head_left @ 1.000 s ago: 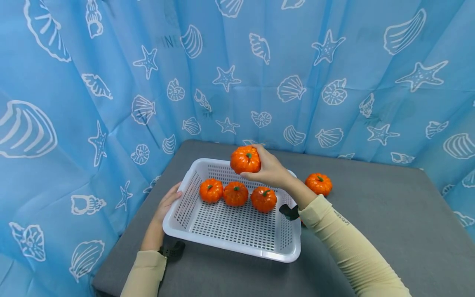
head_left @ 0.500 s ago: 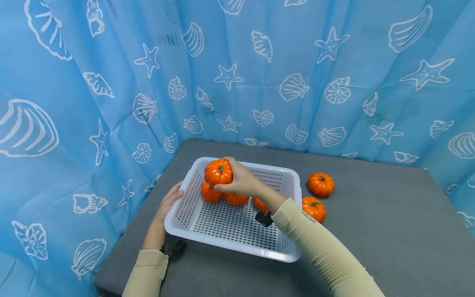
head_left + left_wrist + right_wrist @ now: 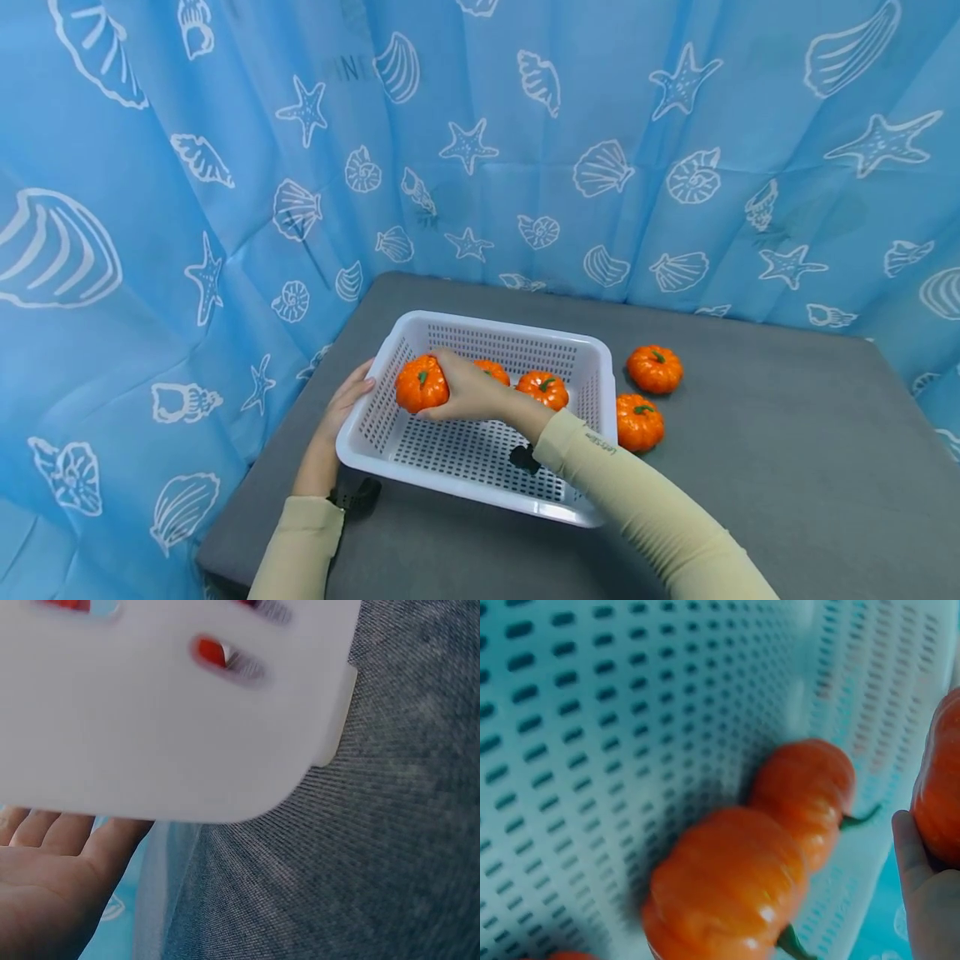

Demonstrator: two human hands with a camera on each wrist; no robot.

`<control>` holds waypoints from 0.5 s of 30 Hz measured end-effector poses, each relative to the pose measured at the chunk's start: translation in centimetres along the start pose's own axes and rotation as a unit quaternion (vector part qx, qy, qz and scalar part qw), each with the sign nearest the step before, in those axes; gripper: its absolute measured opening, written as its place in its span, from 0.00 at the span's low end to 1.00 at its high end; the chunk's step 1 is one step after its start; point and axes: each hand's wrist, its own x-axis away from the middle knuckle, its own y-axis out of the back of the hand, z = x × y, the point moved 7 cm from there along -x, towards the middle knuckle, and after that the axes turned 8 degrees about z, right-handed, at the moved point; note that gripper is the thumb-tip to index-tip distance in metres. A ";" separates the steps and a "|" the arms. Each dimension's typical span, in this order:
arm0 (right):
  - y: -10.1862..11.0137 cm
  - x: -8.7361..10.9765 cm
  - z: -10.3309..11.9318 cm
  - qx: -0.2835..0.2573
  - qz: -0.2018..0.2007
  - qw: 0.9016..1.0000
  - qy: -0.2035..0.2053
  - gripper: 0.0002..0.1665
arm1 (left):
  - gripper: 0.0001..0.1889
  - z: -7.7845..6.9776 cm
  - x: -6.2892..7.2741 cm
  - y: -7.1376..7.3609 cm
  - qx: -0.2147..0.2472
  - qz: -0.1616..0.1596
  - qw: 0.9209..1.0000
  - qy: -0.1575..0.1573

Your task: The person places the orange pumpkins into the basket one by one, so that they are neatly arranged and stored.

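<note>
My right hand [image 3: 467, 390] grips a small orange pumpkin [image 3: 420, 385] with a green stem, inside the left end of a white perforated plastic basket [image 3: 465, 490]. Two more pumpkins show behind the hand, one partly covered [image 3: 492, 372] and one further right [image 3: 543, 389]. The right wrist view shows two whole pumpkins [image 3: 727, 885] resting in the basket and a sliver of another [image 3: 562, 955] at the bottom edge. At the basket's left rim my left hand [image 3: 341, 412] holds on, its fingertips hidden behind the rim in the left wrist view.
Two pumpkins lie on the grey cloth-covered table [image 3: 765, 467] right of the basket, one further back [image 3: 655, 369] and one close to the basket wall [image 3: 639, 423]. A blue curtain [image 3: 525, 150] with white shells hangs behind and to the left.
My right hand has carried the pumpkin leftward, then lowered it into the basket's left end, covering the leftmost pumpkin there. The left hand stays at the rim.
</note>
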 end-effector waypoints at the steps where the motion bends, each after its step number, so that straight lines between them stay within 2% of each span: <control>1: -0.3 0.0 0.1 0.006 0.006 1.000 0.000 0.51 | 0.26 0.0 0.0 0.0 -0.003 -0.005 1.000 0.002; 15: -4.5 -0.4 -0.1 0.064 0.078 0.995 0.024 0.53 | 0.26 0.2 0.1 0.4 -0.037 -0.037 0.998 0.018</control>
